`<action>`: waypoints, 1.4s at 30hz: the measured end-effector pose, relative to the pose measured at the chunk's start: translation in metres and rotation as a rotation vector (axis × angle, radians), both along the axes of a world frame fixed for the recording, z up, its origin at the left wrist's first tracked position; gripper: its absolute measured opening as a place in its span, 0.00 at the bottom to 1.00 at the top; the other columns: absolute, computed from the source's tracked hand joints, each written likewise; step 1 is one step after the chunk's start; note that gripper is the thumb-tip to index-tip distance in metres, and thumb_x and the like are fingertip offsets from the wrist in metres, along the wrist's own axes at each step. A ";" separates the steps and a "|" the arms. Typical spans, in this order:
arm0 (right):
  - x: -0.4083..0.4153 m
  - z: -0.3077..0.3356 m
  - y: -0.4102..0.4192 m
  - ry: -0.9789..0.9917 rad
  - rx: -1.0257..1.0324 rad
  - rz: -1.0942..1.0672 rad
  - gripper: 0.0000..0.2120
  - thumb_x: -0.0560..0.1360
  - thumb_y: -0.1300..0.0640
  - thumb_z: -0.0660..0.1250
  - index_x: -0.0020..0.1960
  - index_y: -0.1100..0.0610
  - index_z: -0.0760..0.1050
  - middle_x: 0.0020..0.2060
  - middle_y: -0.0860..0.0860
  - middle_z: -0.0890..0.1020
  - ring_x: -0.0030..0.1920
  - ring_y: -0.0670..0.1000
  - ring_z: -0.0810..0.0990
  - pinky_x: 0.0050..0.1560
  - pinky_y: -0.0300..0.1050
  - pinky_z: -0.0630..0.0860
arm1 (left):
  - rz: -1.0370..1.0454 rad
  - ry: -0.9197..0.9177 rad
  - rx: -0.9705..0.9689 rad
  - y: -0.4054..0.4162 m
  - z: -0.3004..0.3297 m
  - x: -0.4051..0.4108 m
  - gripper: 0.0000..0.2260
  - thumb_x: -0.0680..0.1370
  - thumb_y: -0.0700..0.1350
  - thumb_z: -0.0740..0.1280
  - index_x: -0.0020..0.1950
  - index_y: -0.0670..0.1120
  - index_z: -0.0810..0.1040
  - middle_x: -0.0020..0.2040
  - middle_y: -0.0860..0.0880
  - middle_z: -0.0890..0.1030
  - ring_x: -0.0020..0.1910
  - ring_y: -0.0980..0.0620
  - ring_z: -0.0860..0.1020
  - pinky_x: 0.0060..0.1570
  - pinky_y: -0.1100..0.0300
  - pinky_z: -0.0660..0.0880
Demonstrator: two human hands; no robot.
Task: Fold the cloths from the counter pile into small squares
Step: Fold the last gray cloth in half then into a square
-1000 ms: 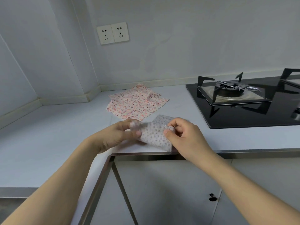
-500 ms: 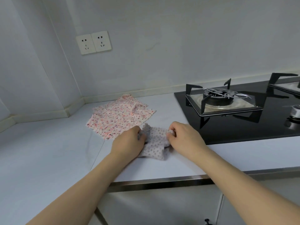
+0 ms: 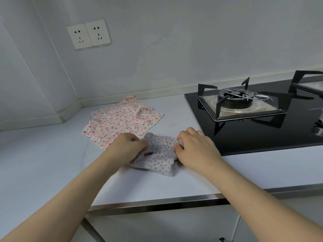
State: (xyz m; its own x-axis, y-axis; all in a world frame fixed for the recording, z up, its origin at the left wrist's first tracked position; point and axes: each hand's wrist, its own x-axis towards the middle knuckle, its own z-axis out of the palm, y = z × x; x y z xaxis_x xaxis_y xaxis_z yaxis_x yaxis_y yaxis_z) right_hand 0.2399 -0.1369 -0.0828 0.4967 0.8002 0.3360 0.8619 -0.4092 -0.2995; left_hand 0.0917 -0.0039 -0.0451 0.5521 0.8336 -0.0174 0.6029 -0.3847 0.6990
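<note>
A small white cloth with grey-purple dots (image 3: 158,155) lies folded on the pale counter (image 3: 43,163), between my two hands. My left hand (image 3: 125,148) grips its left edge with curled fingers. My right hand (image 3: 194,149) pinches its right edge, fingers curled. Behind the left hand lies the pile of pink flowered cloths (image 3: 120,122), spread flat and touching nothing else.
A black glass gas hob (image 3: 262,123) with a burner and pan support (image 3: 243,100) sits right of the cloths, close to my right hand. A double wall socket (image 3: 89,34) is on the back wall. The counter's metal front edge (image 3: 157,205) runs below my forearms.
Both hands carried the dotted cloth from the counter's front edge onto the counter, and now hold it down flatter by its two sides. The camera view has shifted too.
</note>
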 end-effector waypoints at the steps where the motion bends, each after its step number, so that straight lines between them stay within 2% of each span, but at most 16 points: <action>1: -0.001 0.001 0.000 0.006 -0.016 -0.002 0.13 0.79 0.49 0.55 0.59 0.53 0.71 0.57 0.49 0.73 0.58 0.54 0.70 0.55 0.48 0.67 | -0.006 -0.014 -0.120 0.001 0.007 -0.004 0.09 0.74 0.49 0.71 0.44 0.43 0.82 0.44 0.47 0.82 0.44 0.48 0.79 0.45 0.57 0.74; 3: -0.003 0.003 0.000 0.017 -0.036 -0.007 0.12 0.80 0.51 0.55 0.58 0.54 0.71 0.56 0.50 0.75 0.58 0.54 0.71 0.56 0.50 0.66 | -0.070 0.072 -0.226 0.004 0.016 -0.014 0.12 0.74 0.50 0.71 0.47 0.41 0.82 0.46 0.47 0.83 0.48 0.48 0.79 0.52 0.55 0.73; 5: -0.005 0.004 -0.001 0.021 -0.061 -0.011 0.10 0.80 0.52 0.54 0.56 0.55 0.70 0.55 0.51 0.76 0.56 0.55 0.72 0.55 0.50 0.66 | -0.119 0.157 -0.188 0.006 0.014 -0.020 0.14 0.75 0.50 0.70 0.42 0.38 0.77 0.41 0.45 0.80 0.43 0.45 0.76 0.47 0.53 0.71; 7: -0.007 0.006 -0.001 0.028 -0.092 -0.011 0.10 0.80 0.53 0.54 0.56 0.56 0.70 0.55 0.52 0.76 0.56 0.56 0.72 0.55 0.51 0.66 | -0.111 0.193 -0.053 0.007 0.005 -0.020 0.16 0.76 0.49 0.70 0.35 0.44 0.68 0.35 0.45 0.70 0.35 0.47 0.66 0.39 0.55 0.63; 9: -0.008 0.009 -0.002 0.045 -0.111 -0.007 0.10 0.79 0.53 0.55 0.53 0.56 0.70 0.52 0.52 0.76 0.56 0.56 0.72 0.53 0.50 0.65 | -0.076 0.235 0.129 0.009 -0.002 -0.017 0.15 0.77 0.50 0.67 0.35 0.48 0.65 0.34 0.49 0.70 0.36 0.47 0.67 0.44 0.54 0.63; 11: -0.009 0.012 -0.003 0.079 -0.111 -0.012 0.09 0.78 0.52 0.54 0.46 0.55 0.69 0.46 0.51 0.73 0.53 0.55 0.71 0.50 0.49 0.64 | -0.027 0.301 0.419 0.004 -0.003 -0.018 0.06 0.78 0.50 0.63 0.44 0.50 0.70 0.40 0.52 0.76 0.44 0.47 0.74 0.54 0.51 0.62; 13: -0.011 0.014 -0.005 0.117 -0.110 -0.014 0.12 0.79 0.52 0.53 0.37 0.53 0.65 0.42 0.50 0.71 0.51 0.55 0.71 0.49 0.48 0.63 | -0.007 0.216 0.637 -0.006 -0.001 -0.024 0.07 0.77 0.51 0.62 0.51 0.51 0.69 0.43 0.54 0.76 0.48 0.47 0.74 0.54 0.51 0.61; 15: -0.011 0.014 -0.005 0.128 -0.102 -0.011 0.14 0.78 0.52 0.52 0.34 0.52 0.64 0.41 0.50 0.71 0.50 0.54 0.71 0.49 0.48 0.64 | -0.081 -0.030 0.656 -0.028 -0.001 -0.028 0.12 0.72 0.57 0.60 0.49 0.50 0.69 0.40 0.56 0.72 0.44 0.48 0.71 0.47 0.53 0.64; 16: -0.011 0.014 -0.005 0.129 -0.101 -0.012 0.14 0.78 0.51 0.52 0.34 0.51 0.64 0.41 0.50 0.71 0.49 0.54 0.70 0.50 0.49 0.64 | -0.144 -0.093 0.650 -0.041 -0.002 -0.028 0.15 0.70 0.60 0.59 0.47 0.50 0.69 0.40 0.55 0.71 0.43 0.49 0.70 0.44 0.54 0.65; 18: -0.011 0.014 -0.004 0.121 -0.116 -0.009 0.14 0.79 0.51 0.51 0.38 0.53 0.68 0.42 0.50 0.71 0.51 0.54 0.70 0.52 0.49 0.65 | -0.240 -0.039 0.780 -0.060 -0.010 -0.025 0.19 0.67 0.65 0.58 0.46 0.51 0.68 0.42 0.54 0.70 0.43 0.50 0.68 0.43 0.53 0.66; 21: -0.010 0.012 -0.003 0.071 -0.115 0.009 0.18 0.81 0.49 0.48 0.47 0.54 0.74 0.43 0.50 0.72 0.52 0.56 0.72 0.55 0.52 0.67 | -0.258 0.056 0.915 -0.065 -0.021 -0.019 0.17 0.67 0.63 0.58 0.45 0.51 0.67 0.42 0.53 0.69 0.42 0.49 0.68 0.44 0.54 0.67; 27: -0.009 0.009 -0.003 0.008 -0.148 0.030 0.20 0.82 0.46 0.48 0.49 0.55 0.74 0.49 0.51 0.74 0.54 0.54 0.71 0.55 0.51 0.65 | -0.344 0.200 0.937 -0.058 -0.022 -0.021 0.08 0.67 0.49 0.60 0.43 0.50 0.64 0.42 0.52 0.67 0.42 0.47 0.69 0.42 0.55 0.61; 31: -0.011 0.008 -0.004 -0.016 -0.179 0.041 0.19 0.83 0.47 0.48 0.50 0.56 0.74 0.47 0.50 0.70 0.54 0.54 0.70 0.56 0.52 0.64 | -0.449 0.346 1.001 -0.059 -0.014 -0.022 0.07 0.69 0.51 0.56 0.44 0.51 0.64 0.46 0.52 0.73 0.48 0.47 0.72 0.46 0.56 0.61; 35: -0.011 0.007 -0.004 -0.035 -0.175 0.057 0.20 0.83 0.48 0.47 0.51 0.57 0.75 0.51 0.52 0.73 0.55 0.55 0.70 0.55 0.53 0.65 | -0.533 0.514 0.966 -0.059 -0.004 -0.024 0.11 0.68 0.54 0.51 0.43 0.50 0.65 0.44 0.53 0.67 0.48 0.49 0.70 0.45 0.57 0.59; 39: -0.011 0.006 -0.003 -0.046 -0.159 0.043 0.20 0.83 0.48 0.47 0.50 0.57 0.75 0.51 0.52 0.74 0.54 0.55 0.70 0.56 0.52 0.65 | -0.563 0.563 0.727 -0.063 0.012 -0.028 0.18 0.69 0.58 0.50 0.43 0.46 0.70 0.45 0.51 0.71 0.47 0.50 0.68 0.49 0.56 0.60; 42: -0.011 0.006 -0.002 -0.044 -0.087 0.026 0.15 0.82 0.48 0.50 0.52 0.56 0.71 0.50 0.51 0.72 0.54 0.54 0.70 0.55 0.51 0.66 | -0.461 0.311 0.455 -0.048 0.012 -0.030 0.20 0.78 0.53 0.54 0.44 0.39 0.76 0.45 0.44 0.76 0.46 0.45 0.74 0.49 0.54 0.67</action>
